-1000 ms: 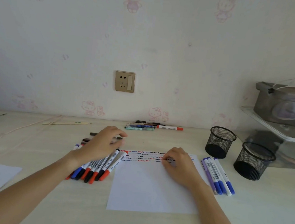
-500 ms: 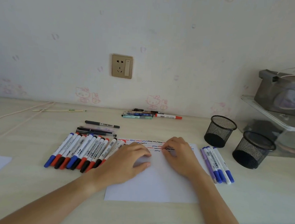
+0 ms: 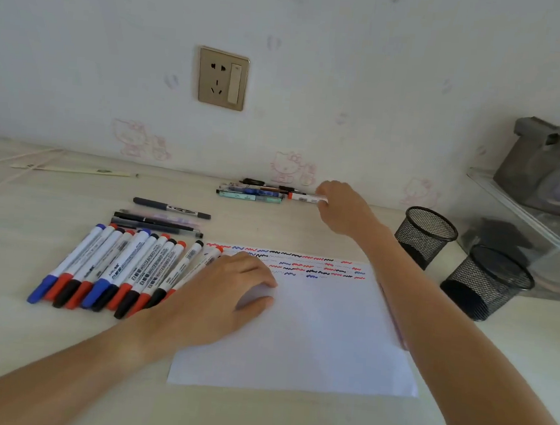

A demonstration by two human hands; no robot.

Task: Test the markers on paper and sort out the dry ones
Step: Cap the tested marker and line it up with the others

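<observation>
A white paper sheet (image 3: 322, 334) lies on the desk with red, blue and black squiggle lines (image 3: 308, 265) across its top. My left hand (image 3: 220, 295) rests flat on the sheet's left part. A row of several whiteboard markers (image 3: 121, 266) with blue, red and black caps lies left of the sheet. My right hand (image 3: 346, 208) has reached to the back of the desk and grips a white marker with a red end (image 3: 303, 198) beside a small pile of pens (image 3: 253, 191). My right forearm hides most of the markers right of the sheet.
Two black mesh cups (image 3: 425, 233) (image 3: 486, 281) stand at the right. Dark pens (image 3: 170, 208) (image 3: 155, 223) lie behind the marker row. A clear shelf with a grey bag (image 3: 553, 168) is far right. A wall socket (image 3: 222, 78) and a thin stick (image 3: 72, 169) are at the back.
My right hand left the paper and reached back to the red-ended marker by the pen pile. My left hand, earlier on the marker row, now lies on the paper.
</observation>
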